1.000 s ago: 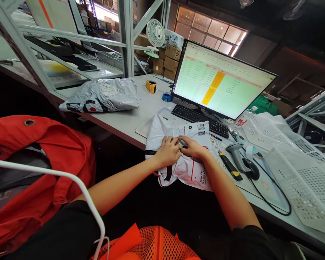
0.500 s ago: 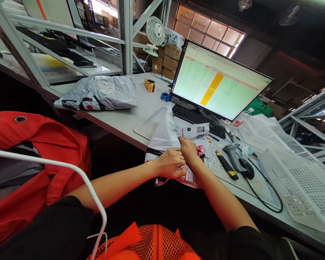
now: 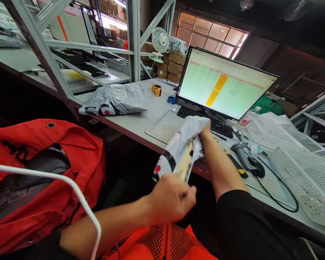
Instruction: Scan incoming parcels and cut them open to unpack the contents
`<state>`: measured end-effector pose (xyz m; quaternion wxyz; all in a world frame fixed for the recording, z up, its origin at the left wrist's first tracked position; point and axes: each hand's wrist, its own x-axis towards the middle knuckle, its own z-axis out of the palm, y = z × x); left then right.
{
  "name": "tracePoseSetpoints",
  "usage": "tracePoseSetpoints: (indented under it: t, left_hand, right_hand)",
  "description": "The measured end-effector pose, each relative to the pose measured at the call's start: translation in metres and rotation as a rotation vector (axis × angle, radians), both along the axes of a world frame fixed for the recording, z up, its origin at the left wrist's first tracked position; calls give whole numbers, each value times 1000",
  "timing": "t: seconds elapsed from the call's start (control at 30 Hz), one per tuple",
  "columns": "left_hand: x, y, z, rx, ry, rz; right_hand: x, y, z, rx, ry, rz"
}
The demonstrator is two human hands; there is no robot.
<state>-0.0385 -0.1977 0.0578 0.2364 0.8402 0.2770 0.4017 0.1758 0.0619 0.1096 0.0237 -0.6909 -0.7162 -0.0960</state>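
Note:
A white plastic mailing bag [image 3: 182, 135] with black and red print is stretched between my hands at the table's front edge. Its side is torn apart, and something cream-coloured [image 3: 185, 162] shows through the opening; its kind I cannot make out. My left hand [image 3: 172, 198] is closed at the near end of the bag, fingers curled around its torn edge. At the far end my right hand [image 3: 206, 129] grips the bag, its fingers mostly hidden behind the plastic.
A grey parcel [image 3: 119, 99], a yellow tape roll [image 3: 156, 90] and a blue tape roll [image 3: 172, 99] lie left of the monitor [image 3: 224, 83]. To the right are a utility knife [image 3: 239, 168], a barcode scanner [image 3: 242, 155] and white baskets [image 3: 303, 173]. A red sack [image 3: 78, 137] hangs at left.
My left hand has pulled down and toward me, and my right hand has moved up and away. The mailing bag has been torn apart along its side, exposing the cream-coloured contents.

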Motion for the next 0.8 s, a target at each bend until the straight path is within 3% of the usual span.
tracePoseSetpoints:
  t: [0.1, 0.2, 0.33, 0.47, 0.53, 0.6, 0.7, 0.8]
  left_hand:
    - [-20, -35, -11, -50, -63, -99]
    - [-41, -29, -13, -125, 6, -63]
    - [-68, 27, 2, -237, 252, 100]
    - [-76, 84, 11, -284, 380, 66]
    - [-71, 108, 8, -248, 405, 71]
    - [-63, 130, 2, -168, 445, 198]
    - [-51, 159, -7, -186, 622, 449]
    - [-47, 179, -13, -349, 813, 507]
  right_hand:
    - [27, 3, 9, 20, 20, -106]
    - [30, 2, 6, 11, 30, -128]
    - [6, -8, 1, -44, 52, -16]
    - [-13, -33, 2, -86, 139, 187]
    - [-17, -47, -1, -90, 192, 294]
    - [-17, -58, -9, -97, 237, 360]
    - [-17, -69, -30, -99, 270, 322]
    - [-17, -74, -54, -42, 265, 252]
